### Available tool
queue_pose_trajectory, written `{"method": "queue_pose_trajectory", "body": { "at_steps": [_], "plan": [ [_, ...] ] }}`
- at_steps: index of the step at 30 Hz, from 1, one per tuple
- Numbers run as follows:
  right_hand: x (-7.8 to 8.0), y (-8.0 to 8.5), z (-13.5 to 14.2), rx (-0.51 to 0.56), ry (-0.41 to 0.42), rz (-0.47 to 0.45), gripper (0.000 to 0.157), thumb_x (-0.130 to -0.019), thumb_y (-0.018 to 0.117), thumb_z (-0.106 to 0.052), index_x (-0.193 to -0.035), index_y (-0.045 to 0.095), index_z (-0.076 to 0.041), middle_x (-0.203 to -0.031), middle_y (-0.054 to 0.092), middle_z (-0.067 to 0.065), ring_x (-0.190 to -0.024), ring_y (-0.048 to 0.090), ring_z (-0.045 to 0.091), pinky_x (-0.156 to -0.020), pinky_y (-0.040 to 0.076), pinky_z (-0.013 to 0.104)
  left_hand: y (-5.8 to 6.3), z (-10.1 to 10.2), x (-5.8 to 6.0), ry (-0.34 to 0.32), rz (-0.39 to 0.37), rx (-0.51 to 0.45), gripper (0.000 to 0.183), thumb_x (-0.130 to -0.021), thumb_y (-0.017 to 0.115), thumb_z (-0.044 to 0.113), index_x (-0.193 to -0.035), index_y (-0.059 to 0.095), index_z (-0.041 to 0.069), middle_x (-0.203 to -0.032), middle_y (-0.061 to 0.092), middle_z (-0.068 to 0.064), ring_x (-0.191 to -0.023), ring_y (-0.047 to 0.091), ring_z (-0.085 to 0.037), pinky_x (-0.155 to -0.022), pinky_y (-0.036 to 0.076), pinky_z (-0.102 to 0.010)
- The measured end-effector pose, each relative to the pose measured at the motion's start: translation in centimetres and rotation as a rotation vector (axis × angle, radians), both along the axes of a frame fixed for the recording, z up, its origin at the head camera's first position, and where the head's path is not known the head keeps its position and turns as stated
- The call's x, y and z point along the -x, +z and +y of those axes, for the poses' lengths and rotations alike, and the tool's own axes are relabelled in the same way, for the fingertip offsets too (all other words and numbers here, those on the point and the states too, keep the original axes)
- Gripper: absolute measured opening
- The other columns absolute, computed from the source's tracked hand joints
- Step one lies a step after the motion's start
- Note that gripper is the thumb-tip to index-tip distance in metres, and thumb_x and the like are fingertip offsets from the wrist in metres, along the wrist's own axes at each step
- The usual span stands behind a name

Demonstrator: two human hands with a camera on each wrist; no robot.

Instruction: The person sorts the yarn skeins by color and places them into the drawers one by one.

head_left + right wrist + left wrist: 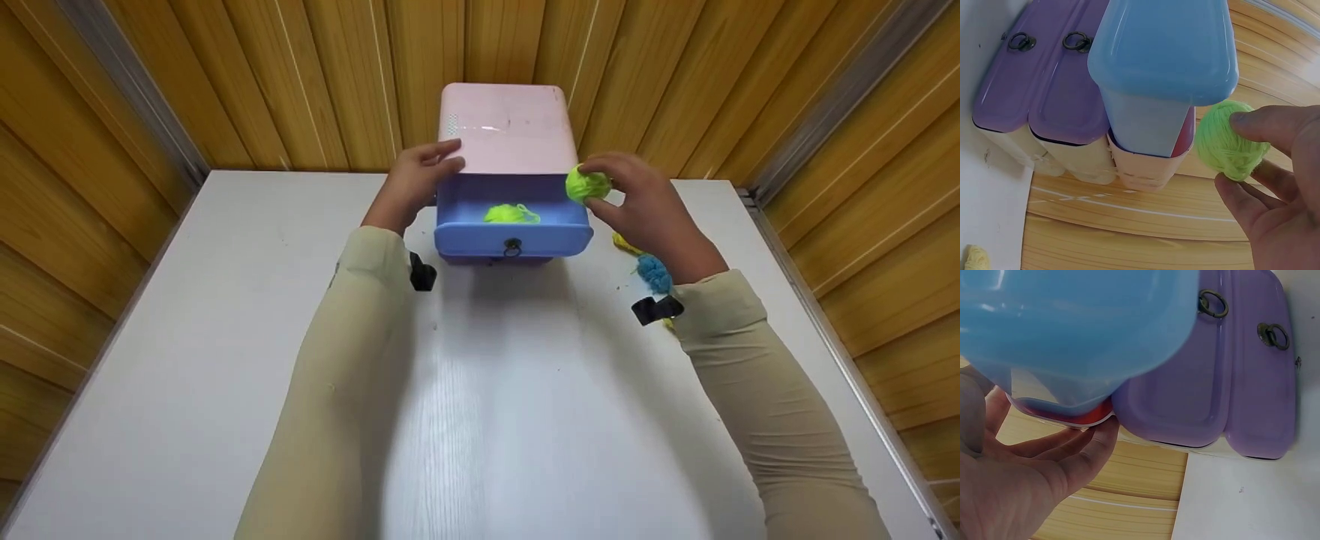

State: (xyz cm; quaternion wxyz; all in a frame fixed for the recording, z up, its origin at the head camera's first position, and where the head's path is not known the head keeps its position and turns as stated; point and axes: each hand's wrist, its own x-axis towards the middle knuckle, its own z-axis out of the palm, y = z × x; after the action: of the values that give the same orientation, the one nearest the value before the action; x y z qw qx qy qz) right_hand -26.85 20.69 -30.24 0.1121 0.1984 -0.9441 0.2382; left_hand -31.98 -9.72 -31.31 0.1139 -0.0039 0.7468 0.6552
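Observation:
A small drawer cabinet with a pink top [510, 124] stands at the back of the table, its blue top drawer [480, 240] pulled out. Inside that drawer lies a lime-yellow yarn ball [508, 214]. Between thumb and fingers my right hand [646, 199] pinches another lime-yellow yarn ball [1229, 139], held up beside the drawer's right side. My left hand [412, 180] rests against the cabinet's left side, thumb and a finger reaching onto the top edge. In the left wrist view its fingers [1090, 453] lie straight along the cabinet wall.
Two purple drawers [1171, 399] with ring pulls sit below the blue one, pushed in. To the right, partly behind my right forearm, are a blue yarn ball [654, 274] and yellow yarn [624, 243]. Wood-panelled walls [300, 90] border the white table [487, 420].

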Motion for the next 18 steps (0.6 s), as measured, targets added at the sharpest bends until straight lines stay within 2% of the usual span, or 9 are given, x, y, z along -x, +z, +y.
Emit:
{"method": "queue_pose_trajectory", "body": {
  "at_steps": [5,9,18],
  "plan": [
    [0.1,0.0,-0.3,0.006,0.022,-0.018,0.039,-0.091,0.067,-0.013,-0.130,0.058,-0.015,-0.139,0.053,0.007,-0.127,0.053,0.030,-0.103,0.046,0.046,0.3,0.0,-0.3,0.001,0.003,-0.004,0.045,-0.096,0.061,0.025,-0.140,0.053,0.025,-0.150,0.045,0.002,-0.132,0.051,-0.020,-0.102,0.048,-0.041],
    [0.1,0.0,-0.5,0.010,0.035,-0.038,0.039,-0.092,0.067,-0.015,-0.130,0.058,-0.016,-0.139,0.053,0.006,-0.125,0.054,0.031,-0.103,0.047,0.045,0.1,-0.1,0.0,0.008,0.012,0.009,0.045,-0.096,0.061,0.025,-0.140,0.053,0.025,-0.150,0.045,0.002,-0.131,0.051,-0.020,-0.101,0.049,-0.041],
    [0.0,0.0,-0.5,-0.008,0.014,-0.062,0.039,-0.093,0.065,-0.021,-0.131,0.057,-0.020,-0.139,0.054,0.005,-0.121,0.059,0.032,-0.100,0.049,0.046,-1.7,-0.3,1.8,0.019,0.015,-0.004,0.044,-0.093,0.065,0.030,-0.137,0.056,0.031,-0.148,0.048,0.006,-0.130,0.052,-0.019,-0.101,0.048,-0.043]
  ]
}}
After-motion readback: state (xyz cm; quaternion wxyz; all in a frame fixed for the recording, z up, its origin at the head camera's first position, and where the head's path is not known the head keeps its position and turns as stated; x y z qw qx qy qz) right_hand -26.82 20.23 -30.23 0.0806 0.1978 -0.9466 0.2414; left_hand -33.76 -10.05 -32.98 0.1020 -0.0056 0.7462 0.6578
